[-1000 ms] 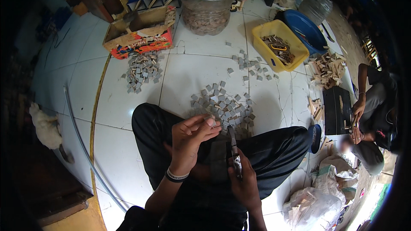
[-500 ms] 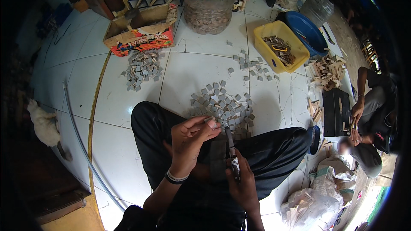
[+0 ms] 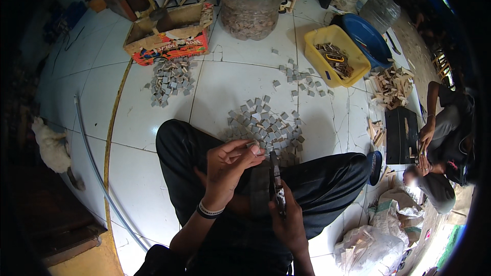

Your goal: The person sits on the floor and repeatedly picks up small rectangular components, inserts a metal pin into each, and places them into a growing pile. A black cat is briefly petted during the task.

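Note:
My left hand, a band at its wrist, is raised over my lap. Its thumb and fingers pinch a small grey square piece, partly hidden by the fingertips. My right hand is closed round a slim hand tool with a dark, narrow upper end and a worn, pale-flecked handle; its exact kind is unclear. The tool's upper end points away from me, just right of the left fingertips. On the floor beyond my hands lies a loose heap of small grey square pieces.
Another heap of grey pieces lies before an open cardboard box. Further off are a clear plastic container, a yellow basin and a blue tub. A co-worker sits at right; a white cat is at left.
The upper end of the tool has shifted slightly. My left hand still pinches the small piece, its fingertips a little lower and further right.

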`<action>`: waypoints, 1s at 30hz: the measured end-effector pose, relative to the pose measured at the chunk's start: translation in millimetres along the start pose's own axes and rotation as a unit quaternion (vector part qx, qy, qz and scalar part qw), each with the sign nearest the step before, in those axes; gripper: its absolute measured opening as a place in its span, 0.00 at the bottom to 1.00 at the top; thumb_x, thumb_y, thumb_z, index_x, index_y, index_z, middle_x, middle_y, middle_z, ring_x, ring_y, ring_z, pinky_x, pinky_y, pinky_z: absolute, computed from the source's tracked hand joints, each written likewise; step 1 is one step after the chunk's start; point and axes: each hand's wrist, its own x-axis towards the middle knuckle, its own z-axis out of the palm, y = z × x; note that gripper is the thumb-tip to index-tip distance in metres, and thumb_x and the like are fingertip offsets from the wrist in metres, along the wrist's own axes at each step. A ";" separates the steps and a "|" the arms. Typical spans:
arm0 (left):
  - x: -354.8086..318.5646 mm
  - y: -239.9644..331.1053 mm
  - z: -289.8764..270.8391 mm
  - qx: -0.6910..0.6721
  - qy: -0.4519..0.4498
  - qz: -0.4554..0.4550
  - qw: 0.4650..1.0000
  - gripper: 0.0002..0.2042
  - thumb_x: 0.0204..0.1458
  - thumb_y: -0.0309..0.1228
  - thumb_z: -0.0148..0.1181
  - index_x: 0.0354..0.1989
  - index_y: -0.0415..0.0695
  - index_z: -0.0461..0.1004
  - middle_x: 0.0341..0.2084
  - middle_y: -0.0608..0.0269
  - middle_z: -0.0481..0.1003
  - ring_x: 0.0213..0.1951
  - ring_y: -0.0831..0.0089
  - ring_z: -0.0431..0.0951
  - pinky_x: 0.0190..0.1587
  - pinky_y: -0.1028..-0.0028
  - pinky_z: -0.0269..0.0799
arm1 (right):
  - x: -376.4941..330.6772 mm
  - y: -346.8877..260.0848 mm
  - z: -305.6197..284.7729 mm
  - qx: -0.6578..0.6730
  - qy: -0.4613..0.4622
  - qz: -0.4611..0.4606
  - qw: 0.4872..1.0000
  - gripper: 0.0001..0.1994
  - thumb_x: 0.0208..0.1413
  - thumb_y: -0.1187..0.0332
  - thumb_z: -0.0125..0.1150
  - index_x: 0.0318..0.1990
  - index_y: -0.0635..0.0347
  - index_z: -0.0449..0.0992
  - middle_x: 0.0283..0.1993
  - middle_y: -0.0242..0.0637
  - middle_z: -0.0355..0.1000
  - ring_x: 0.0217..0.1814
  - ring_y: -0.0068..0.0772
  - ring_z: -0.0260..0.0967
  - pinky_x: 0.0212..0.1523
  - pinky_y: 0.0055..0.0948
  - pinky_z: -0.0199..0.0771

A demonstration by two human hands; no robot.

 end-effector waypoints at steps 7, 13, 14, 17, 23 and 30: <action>6.9 -14.1 -16.3 -0.252 -0.204 -0.122 0.938 0.21 0.66 0.34 0.63 0.60 0.31 0.71 0.53 0.43 0.80 0.55 0.50 0.83 0.61 0.53 0.80 | -6.2 -1.3 -12.7 0.346 -0.187 0.126 0.911 0.26 0.73 0.66 0.54 0.73 0.67 0.60 0.41 0.35 0.70 0.39 0.29 0.69 0.43 0.31 0.73; 6.5 -29.1 -32.8 -0.216 -0.251 -0.132 0.934 0.11 0.62 0.25 0.65 0.48 0.35 0.73 0.44 0.49 0.80 0.54 0.51 0.83 0.61 0.47 0.80 | -10.9 3.6 -3.1 0.523 -0.275 0.159 0.791 0.29 0.74 0.60 0.54 0.74 0.68 0.57 0.37 0.33 0.66 0.37 0.27 0.67 0.41 0.30 0.71; 6.4 -28.6 -35.9 -0.211 -0.254 -0.135 0.934 0.10 0.61 0.25 0.65 0.48 0.35 0.73 0.42 0.50 0.80 0.53 0.52 0.84 0.60 0.47 0.80 | -12.2 4.9 -1.6 0.534 -0.275 0.168 0.781 0.29 0.74 0.60 0.54 0.74 0.68 0.58 0.37 0.33 0.66 0.37 0.27 0.67 0.41 0.30 0.71; 7.0 -26.4 -41.1 -0.173 -0.243 -0.144 0.944 0.10 0.59 0.24 0.68 0.45 0.36 0.74 0.40 0.52 0.81 0.50 0.55 0.85 0.60 0.48 0.81 | -13.6 10.0 -0.9 0.488 -0.268 0.182 0.810 0.26 0.74 0.59 0.53 0.72 0.67 0.61 0.38 0.34 0.68 0.36 0.26 0.67 0.40 0.30 0.71; 7.6 -20.7 -53.3 -0.092 -0.283 -0.119 0.947 0.10 0.56 0.27 0.72 0.42 0.39 0.76 0.36 0.54 0.81 0.48 0.60 0.85 0.53 0.53 0.84 | -20.7 6.0 8.4 0.108 -0.182 0.139 0.967 0.23 0.69 0.75 0.56 0.70 0.63 0.66 0.46 0.50 0.74 0.43 0.40 0.78 0.45 0.37 0.78; 1.4 -20.8 -48.9 -0.098 -0.260 -0.093 0.956 0.12 0.56 0.31 0.73 0.42 0.40 0.77 0.36 0.53 0.82 0.44 0.59 0.85 0.55 0.55 0.81 | -20.5 -1.0 24.6 0.005 -0.042 0.020 0.999 0.25 0.65 0.80 0.57 0.69 0.66 0.66 0.48 0.58 0.77 0.51 0.51 0.82 0.48 0.39 0.79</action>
